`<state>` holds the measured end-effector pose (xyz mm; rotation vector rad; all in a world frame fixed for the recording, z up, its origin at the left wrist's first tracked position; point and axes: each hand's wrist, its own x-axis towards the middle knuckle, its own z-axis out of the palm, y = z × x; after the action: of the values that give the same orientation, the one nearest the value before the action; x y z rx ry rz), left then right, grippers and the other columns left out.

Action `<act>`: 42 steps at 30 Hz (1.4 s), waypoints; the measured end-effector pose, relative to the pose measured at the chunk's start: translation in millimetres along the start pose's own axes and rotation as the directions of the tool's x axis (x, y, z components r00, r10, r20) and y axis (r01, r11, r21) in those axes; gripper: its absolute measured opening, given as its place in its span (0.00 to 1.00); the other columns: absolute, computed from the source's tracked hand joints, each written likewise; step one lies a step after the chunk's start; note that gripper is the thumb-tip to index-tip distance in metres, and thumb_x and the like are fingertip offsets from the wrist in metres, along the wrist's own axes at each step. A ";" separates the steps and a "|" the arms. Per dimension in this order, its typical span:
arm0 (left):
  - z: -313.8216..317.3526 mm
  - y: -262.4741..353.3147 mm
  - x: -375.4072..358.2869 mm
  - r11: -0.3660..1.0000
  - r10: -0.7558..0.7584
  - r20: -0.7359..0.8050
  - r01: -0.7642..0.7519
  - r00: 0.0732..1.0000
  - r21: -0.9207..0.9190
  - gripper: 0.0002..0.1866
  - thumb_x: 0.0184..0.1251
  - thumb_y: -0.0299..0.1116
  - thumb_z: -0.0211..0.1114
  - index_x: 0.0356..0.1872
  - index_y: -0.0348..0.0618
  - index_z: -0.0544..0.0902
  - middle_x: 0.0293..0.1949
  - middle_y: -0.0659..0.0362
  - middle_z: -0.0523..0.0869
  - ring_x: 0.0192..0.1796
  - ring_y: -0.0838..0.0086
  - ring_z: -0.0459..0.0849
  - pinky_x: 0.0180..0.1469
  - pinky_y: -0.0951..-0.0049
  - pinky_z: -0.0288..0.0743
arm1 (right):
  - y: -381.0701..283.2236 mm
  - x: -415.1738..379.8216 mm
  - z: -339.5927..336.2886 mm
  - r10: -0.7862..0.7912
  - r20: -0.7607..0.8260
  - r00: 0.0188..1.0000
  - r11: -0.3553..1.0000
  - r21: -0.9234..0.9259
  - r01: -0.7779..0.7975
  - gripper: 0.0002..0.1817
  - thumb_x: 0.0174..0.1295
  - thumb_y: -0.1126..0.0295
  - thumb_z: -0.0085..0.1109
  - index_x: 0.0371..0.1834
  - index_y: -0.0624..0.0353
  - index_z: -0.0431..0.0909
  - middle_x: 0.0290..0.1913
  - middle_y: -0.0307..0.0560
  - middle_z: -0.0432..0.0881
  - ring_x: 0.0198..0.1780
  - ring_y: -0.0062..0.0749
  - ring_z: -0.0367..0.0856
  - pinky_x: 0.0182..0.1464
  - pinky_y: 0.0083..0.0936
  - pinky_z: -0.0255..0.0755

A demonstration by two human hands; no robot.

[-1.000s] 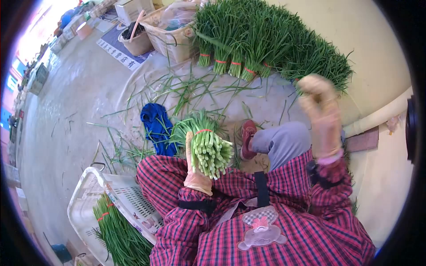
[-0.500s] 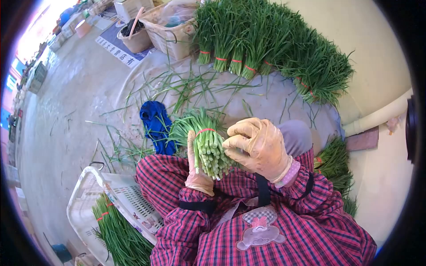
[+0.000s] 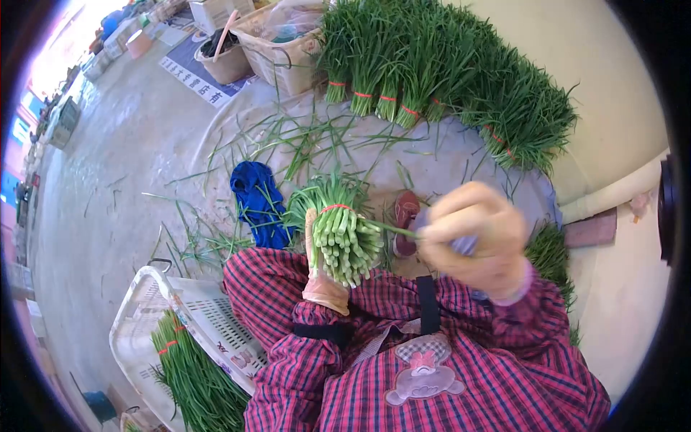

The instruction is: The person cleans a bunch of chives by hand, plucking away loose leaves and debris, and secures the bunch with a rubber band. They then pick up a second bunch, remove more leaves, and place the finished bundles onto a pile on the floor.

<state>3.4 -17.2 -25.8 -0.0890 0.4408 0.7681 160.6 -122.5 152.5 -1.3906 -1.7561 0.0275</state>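
My gloved left hand (image 3: 322, 284) is closed around a bunch of garlic chives (image 3: 345, 241), its pale cut ends turned towards me. A red band circles the bunch near those ends, and the green leaves point away. To its right, my gloved right hand (image 3: 475, 237) is blurred by motion. Its fingers pinch one green chive stalk (image 3: 394, 230), which stretches sideways from the bunch to the fingertips.
Several banded chive bunches (image 3: 403, 65) stand on the sheet along the wall. A white basket (image 3: 209, 317) at my left holds more bunches. Loose leaves and a blue cloth (image 3: 257, 205) lie ahead, near a crate (image 3: 288, 65) and a bucket (image 3: 227, 63). A red shoe (image 3: 407, 209) shows beyond my lap.
My right hand has moved right, away from the bunch, drawing a stalk out sideways. The left hand still holds the bunch in nearly the same place. A red shoe has come into view.
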 end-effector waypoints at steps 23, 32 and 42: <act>0.4 1.2 -9.5 1.000 0.009 -0.023 -0.010 1.000 -0.030 0.26 0.70 0.59 0.53 0.45 0.46 0.82 0.41 0.55 0.87 0.41 0.62 0.85 0.47 0.59 0.81 | 29.9 -38.7 80.7 0.147 0.298 0.943 0.916 0.320 -0.243 0.18 0.69 0.65 0.57 0.57 0.62 0.78 0.56 0.50 0.80 0.59 0.31 0.76 0.62 0.30 0.70; 19.7 -7.1 -8.5 0.730 0.306 0.072 -0.282 0.949 0.623 0.25 0.73 0.52 0.55 0.54 0.37 0.75 0.42 0.51 0.85 0.41 0.64 0.86 0.46 0.62 0.83 | 61.5 -46.3 70.9 0.543 0.740 0.396 -0.049 0.499 -0.865 0.36 0.66 0.47 0.57 0.69 0.62 0.64 0.59 0.49 0.77 0.57 0.27 0.75 0.59 0.30 0.70; 34.3 7.0 -25.2 0.806 0.403 0.183 -0.442 0.897 0.393 0.32 0.71 0.57 0.54 0.67 0.46 0.69 0.62 0.57 0.76 0.61 0.62 0.76 0.65 0.58 0.69 | 48.7 -55.6 73.2 0.415 0.555 0.721 0.593 0.436 -0.677 0.56 0.47 0.52 0.74 0.74 0.66 0.51 0.59 0.63 0.76 0.60 0.49 0.77 0.62 0.32 0.69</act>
<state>-5.3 -20.5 16.3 0.4729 0.5422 1.0944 152.4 -114.1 49.2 -1.4176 -1.3129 1.2269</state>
